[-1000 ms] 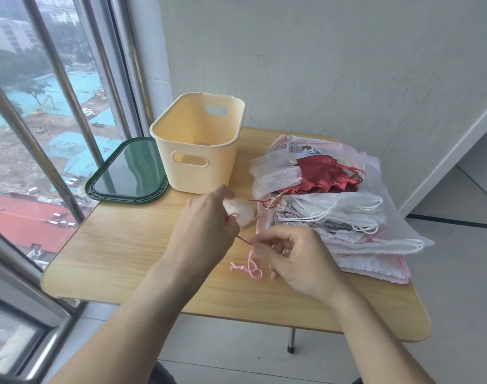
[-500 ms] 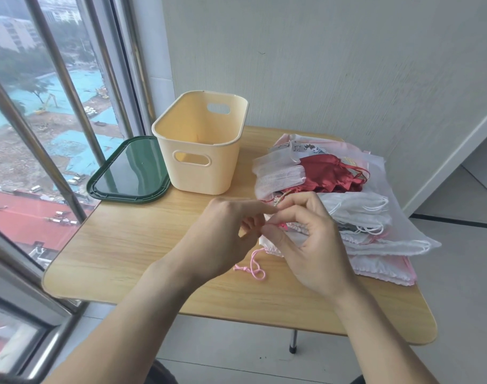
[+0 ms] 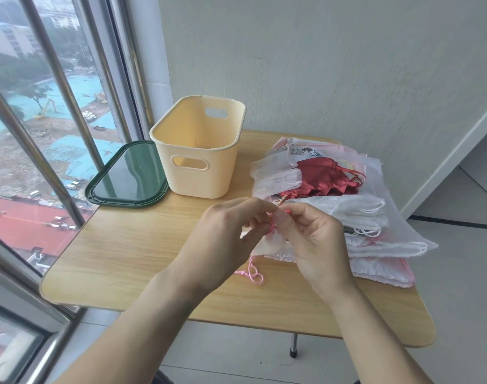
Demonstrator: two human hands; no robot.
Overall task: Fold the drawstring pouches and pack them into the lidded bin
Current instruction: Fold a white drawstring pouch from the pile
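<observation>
— What's different from a second ago?

— The two hands have come together. Back then the left hand (image 3: 231, 231) held a small white pouch (image 3: 272, 241) near the bin, and the right hand (image 3: 310, 239) pinched a red cord out to the side, well apart from it.

— And now?

— Fingertips meet above the table, pinching the cord (image 3: 272, 225) right at the pouch's gathered neck. The pouch has dropped lower, tucked between the palms and mostly hidden.

— Since half a second ago?

— The hands sit slightly lower, nearer the pile's front edge.
</observation>
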